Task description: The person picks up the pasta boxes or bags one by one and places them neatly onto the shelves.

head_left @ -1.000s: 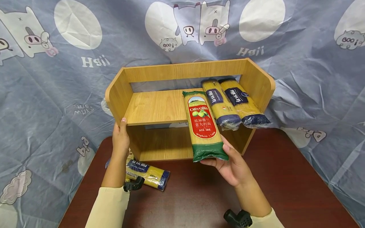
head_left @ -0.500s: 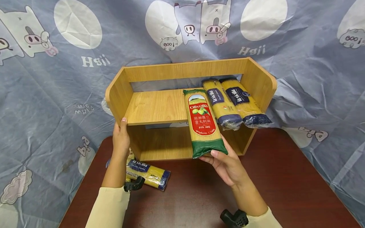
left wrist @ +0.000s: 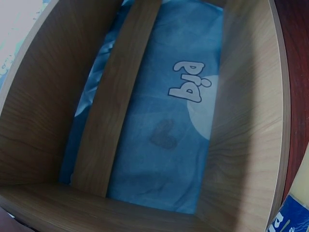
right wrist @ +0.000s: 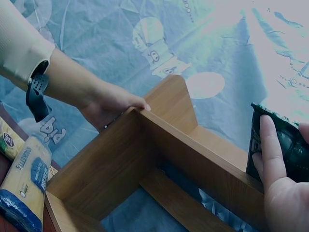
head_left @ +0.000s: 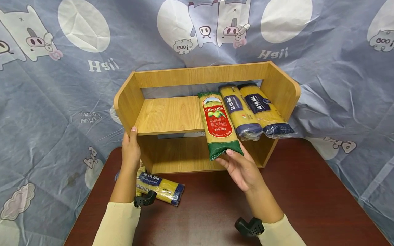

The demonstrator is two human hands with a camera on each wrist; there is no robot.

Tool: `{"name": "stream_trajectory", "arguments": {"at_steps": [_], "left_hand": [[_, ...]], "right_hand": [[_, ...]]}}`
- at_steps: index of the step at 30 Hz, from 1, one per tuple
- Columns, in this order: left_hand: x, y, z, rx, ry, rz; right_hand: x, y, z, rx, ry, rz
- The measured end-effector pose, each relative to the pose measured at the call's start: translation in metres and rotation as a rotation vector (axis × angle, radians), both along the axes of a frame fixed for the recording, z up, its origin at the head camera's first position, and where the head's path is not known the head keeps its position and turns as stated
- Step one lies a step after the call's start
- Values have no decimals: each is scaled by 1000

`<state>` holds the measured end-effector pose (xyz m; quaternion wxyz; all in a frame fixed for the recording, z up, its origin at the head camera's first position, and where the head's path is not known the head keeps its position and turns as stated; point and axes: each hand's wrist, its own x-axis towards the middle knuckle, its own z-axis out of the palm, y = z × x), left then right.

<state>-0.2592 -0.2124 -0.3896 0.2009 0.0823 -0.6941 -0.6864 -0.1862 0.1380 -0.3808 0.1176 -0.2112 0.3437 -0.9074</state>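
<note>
My right hand (head_left: 241, 172) pinches the lower green end of a spaghetti packet (head_left: 219, 118) with a red label. Its thumb lies on top and fingers are underneath. The packet lies tilted over the upper board of a wooden shelf (head_left: 169, 116), its near end jutting past the front edge. In the right wrist view, only the packet's dark green end (right wrist: 295, 152) shows. At the shelf's left side, my left hand (head_left: 130, 150) grips the side panel near the upper board. Two yellow spaghetti packets with blue labels, one in the middle (head_left: 238, 111) and one at the right (head_left: 261, 109), lie alongside.
On the dark red table (head_left: 203, 212), another blue-labelled spaghetti packet (head_left: 163, 188) lies beside my left forearm, with a further yellow packet partly hidden behind it. A patterned blue cloth (head_left: 61, 136) hangs behind the shelf. The shelf's lower compartment (head_left: 178, 155) opens forward.
My right hand has pushed the red-labelled spaghetti packet farther back and up onto the upper board. My left hand stays on the shelf's side.
</note>
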Motion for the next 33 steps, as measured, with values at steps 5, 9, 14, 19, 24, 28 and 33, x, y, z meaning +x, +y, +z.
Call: {"name": "stream_trajectory", "arguments": {"at_steps": [5, 9, 14, 19, 24, 28, 33], "left_hand": [[1, 0, 1, 3, -3, -3], [2, 0, 2, 6, -1, -5], [4, 0, 2, 10, -3, -9], [3, 1, 2, 14, 4, -10], [2, 2, 2, 16, 11, -5], [1, 1, 2, 7, -7, -6], [1, 1, 3, 18, -18, -21]], "right_hand": [[-4, -3, 5, -35, -29, -20], [-7, -5, 8, -47, -53, -54], [-9, -9, 11, -65, -82, -100], [-14, -13, 13, -125, -144, -153], [-19, -15, 15, -140, -193, -187], [-22, -13, 14, -70, -195, -206], [-19, -6, 10, 108, -170, -221]]}}
